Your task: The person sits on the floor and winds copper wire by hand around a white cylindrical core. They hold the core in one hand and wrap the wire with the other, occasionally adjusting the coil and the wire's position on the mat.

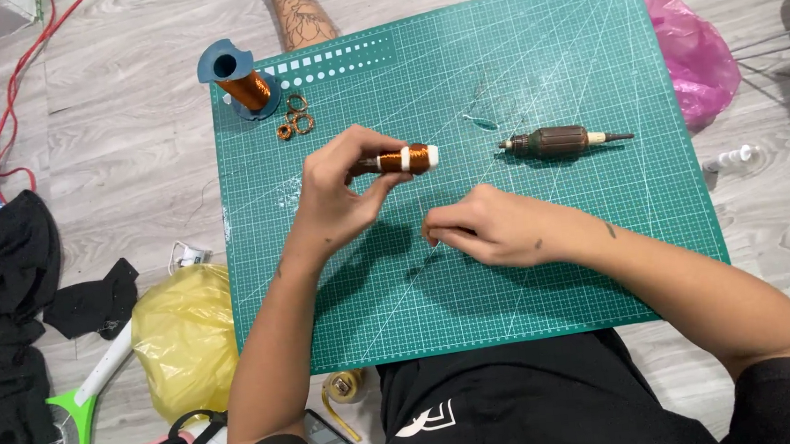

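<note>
- My left hand (pixel 341 193) is raised just above the green cutting mat (pixel 550 276), fingers pinched around a small rotor (pixel 404 160) wound with copper wire and capped with a white end; it lies roughly level, white end pointing right.
- My right hand (pixel 489 229) rests low on the mat, fingers drawn together as if nipping something fine. I judge it to be a thin wire, but it is too small to tell.
- As far as I can judge the progress: the held rotor already carries a neat copper winding, so that part looks well along. Whether the end is tied off I cannot see.
- A second, darker rotor (pixel 562 141) lies on the mat to the right, well apart from both hands, untouched.
- At the mat's upper left corner a spool of copper wire (pixel 238 79) with blue flanges stands on its end, with a few small copper coils (pixel 295 117) just beside it.
- Off the mat on the floor: a yellow plastic bag (pixel 183 337) and a pink plastic bag (pixel 692 58).
</note>
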